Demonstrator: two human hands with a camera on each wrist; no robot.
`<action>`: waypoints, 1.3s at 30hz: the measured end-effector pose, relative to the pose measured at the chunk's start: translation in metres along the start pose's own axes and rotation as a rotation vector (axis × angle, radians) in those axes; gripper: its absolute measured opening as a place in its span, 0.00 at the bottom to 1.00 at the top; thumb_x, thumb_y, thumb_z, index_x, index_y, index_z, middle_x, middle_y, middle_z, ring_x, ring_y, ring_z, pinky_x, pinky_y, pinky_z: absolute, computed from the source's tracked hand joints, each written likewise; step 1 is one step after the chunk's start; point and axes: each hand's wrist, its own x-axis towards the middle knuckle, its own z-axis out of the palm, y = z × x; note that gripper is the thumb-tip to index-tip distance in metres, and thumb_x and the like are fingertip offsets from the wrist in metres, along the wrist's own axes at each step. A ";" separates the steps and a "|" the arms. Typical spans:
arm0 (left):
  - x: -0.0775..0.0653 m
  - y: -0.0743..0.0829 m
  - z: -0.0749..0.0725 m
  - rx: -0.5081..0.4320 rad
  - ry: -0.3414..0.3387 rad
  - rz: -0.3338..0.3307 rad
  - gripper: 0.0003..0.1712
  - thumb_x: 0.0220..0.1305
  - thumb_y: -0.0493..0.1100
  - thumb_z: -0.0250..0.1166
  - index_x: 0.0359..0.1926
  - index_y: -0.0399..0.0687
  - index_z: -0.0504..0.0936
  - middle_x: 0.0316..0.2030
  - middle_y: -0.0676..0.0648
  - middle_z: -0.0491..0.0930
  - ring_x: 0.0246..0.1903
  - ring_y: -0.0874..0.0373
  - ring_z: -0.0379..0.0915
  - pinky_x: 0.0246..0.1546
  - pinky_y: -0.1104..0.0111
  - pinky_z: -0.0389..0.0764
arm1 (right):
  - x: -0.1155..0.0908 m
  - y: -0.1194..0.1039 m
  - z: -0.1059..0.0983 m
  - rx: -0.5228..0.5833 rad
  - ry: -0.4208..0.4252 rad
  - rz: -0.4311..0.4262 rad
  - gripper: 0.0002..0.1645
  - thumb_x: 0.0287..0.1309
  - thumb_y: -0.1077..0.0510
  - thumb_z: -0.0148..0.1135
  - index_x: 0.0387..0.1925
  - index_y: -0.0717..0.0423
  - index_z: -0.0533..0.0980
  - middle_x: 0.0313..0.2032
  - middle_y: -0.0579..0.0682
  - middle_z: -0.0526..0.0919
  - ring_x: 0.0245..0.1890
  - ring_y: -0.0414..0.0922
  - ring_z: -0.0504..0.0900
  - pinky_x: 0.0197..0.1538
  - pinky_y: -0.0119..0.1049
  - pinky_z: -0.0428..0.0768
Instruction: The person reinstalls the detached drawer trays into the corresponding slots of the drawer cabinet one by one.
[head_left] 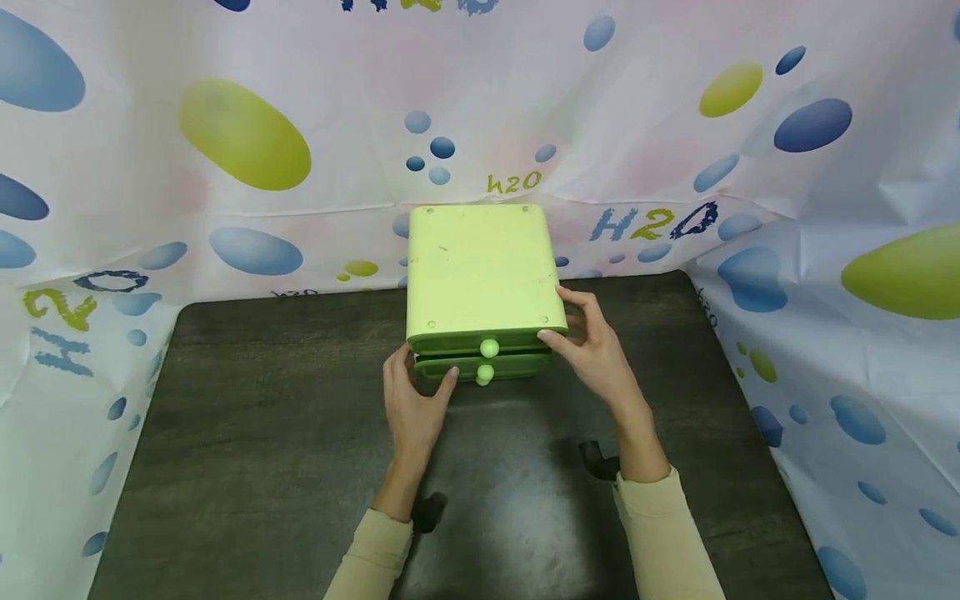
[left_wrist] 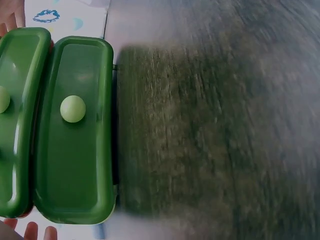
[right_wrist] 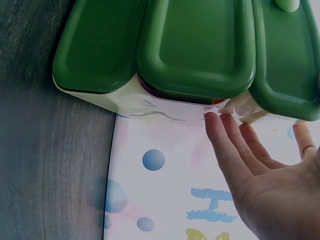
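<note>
A light green drawer unit (head_left: 483, 267) with darker green fronts and round pale knobs stands at the back of the table. The right wrist view shows three fronts; the middle drawer (right_wrist: 197, 50) juts out, with red visible beneath its edge. At the unit's lower left corner, my left hand (head_left: 414, 408) has its thumb before the front and fingers along the side. My right hand (head_left: 600, 354) is at the right side, thumb at the top front edge and fairly straight fingers (right_wrist: 235, 145) touching the side. Whether the left fingertips touch is hidden.
The dark wood-look table (head_left: 285, 467) extends in front and to both sides. A white sheet (head_left: 337, 83) printed with blue and green blobs hangs behind the unit and along the sides. Dark wrist-camera mounts (head_left: 597, 461) stick out near both sleeves.
</note>
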 end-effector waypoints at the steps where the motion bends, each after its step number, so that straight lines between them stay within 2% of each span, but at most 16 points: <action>1: 0.001 0.000 0.001 -0.011 0.000 -0.004 0.45 0.58 0.59 0.73 0.70 0.44 0.67 0.60 0.42 0.68 0.59 0.47 0.68 0.57 0.51 0.72 | 0.000 -0.004 0.000 -0.001 -0.002 0.003 0.37 0.66 0.59 0.65 0.72 0.50 0.60 0.73 0.47 0.59 0.64 0.54 0.73 0.48 0.37 0.82; 7: 0.003 -0.001 0.004 -0.036 0.019 -0.003 0.43 0.59 0.56 0.72 0.69 0.42 0.67 0.60 0.41 0.69 0.59 0.46 0.68 0.58 0.48 0.69 | 0.000 -0.009 -0.001 -0.014 -0.007 -0.007 0.38 0.66 0.61 0.63 0.72 0.52 0.59 0.74 0.48 0.58 0.64 0.55 0.72 0.48 0.37 0.82; 9: 0.003 -0.001 0.005 -0.037 0.022 -0.002 0.43 0.59 0.56 0.73 0.69 0.42 0.68 0.60 0.40 0.69 0.59 0.45 0.68 0.58 0.48 0.69 | 0.001 0.001 -0.001 -0.016 -0.002 -0.017 0.38 0.66 0.60 0.64 0.72 0.48 0.59 0.74 0.45 0.58 0.64 0.53 0.73 0.47 0.36 0.82; 12: 0.004 -0.001 0.005 -0.035 0.029 -0.002 0.42 0.59 0.56 0.73 0.68 0.43 0.68 0.60 0.40 0.69 0.59 0.43 0.68 0.58 0.47 0.69 | 0.001 0.003 -0.001 -0.009 -0.002 -0.012 0.38 0.66 0.61 0.64 0.72 0.49 0.59 0.74 0.45 0.58 0.64 0.53 0.73 0.48 0.34 0.81; 15: 0.005 -0.002 0.005 -0.034 0.036 0.003 0.42 0.59 0.56 0.73 0.68 0.43 0.68 0.59 0.40 0.69 0.58 0.41 0.68 0.57 0.47 0.69 | 0.002 0.000 0.000 0.017 0.000 -0.015 0.38 0.66 0.65 0.63 0.73 0.52 0.58 0.74 0.48 0.58 0.64 0.55 0.72 0.49 0.31 0.80; 19: 0.005 -0.003 0.006 -0.025 0.044 0.002 0.42 0.59 0.56 0.73 0.68 0.43 0.69 0.58 0.40 0.70 0.57 0.41 0.69 0.55 0.47 0.70 | -0.001 -0.016 0.002 0.014 0.000 -0.049 0.38 0.65 0.68 0.62 0.72 0.61 0.57 0.72 0.58 0.60 0.63 0.58 0.73 0.49 0.30 0.79; 22: 0.005 -0.003 0.007 -0.011 0.053 -0.002 0.42 0.58 0.55 0.74 0.67 0.43 0.69 0.57 0.40 0.70 0.55 0.42 0.69 0.53 0.49 0.71 | -0.004 -0.028 0.004 -0.038 0.019 -0.071 0.39 0.64 0.67 0.63 0.73 0.63 0.57 0.70 0.61 0.63 0.61 0.58 0.73 0.51 0.34 0.78; 29: 0.009 -0.003 0.010 0.013 0.043 0.007 0.41 0.58 0.59 0.73 0.66 0.45 0.70 0.56 0.42 0.70 0.53 0.45 0.70 0.50 0.51 0.72 | -0.007 -0.033 0.006 -0.106 0.090 -0.081 0.42 0.63 0.65 0.66 0.74 0.61 0.58 0.70 0.60 0.64 0.64 0.57 0.70 0.56 0.54 0.71; 35: 0.012 -0.003 0.006 0.007 0.050 0.023 0.39 0.57 0.57 0.74 0.64 0.44 0.73 0.56 0.41 0.70 0.52 0.44 0.71 0.50 0.49 0.72 | -0.009 -0.031 0.007 -0.096 0.087 -0.053 0.42 0.64 0.64 0.65 0.74 0.60 0.57 0.71 0.60 0.62 0.66 0.59 0.68 0.60 0.59 0.69; 39: 0.013 -0.004 0.002 0.020 0.030 0.026 0.39 0.58 0.58 0.73 0.64 0.46 0.72 0.57 0.42 0.70 0.54 0.45 0.70 0.53 0.50 0.72 | -0.009 -0.030 0.005 -0.096 0.084 -0.041 0.43 0.64 0.64 0.65 0.74 0.61 0.56 0.71 0.61 0.61 0.66 0.60 0.67 0.62 0.60 0.68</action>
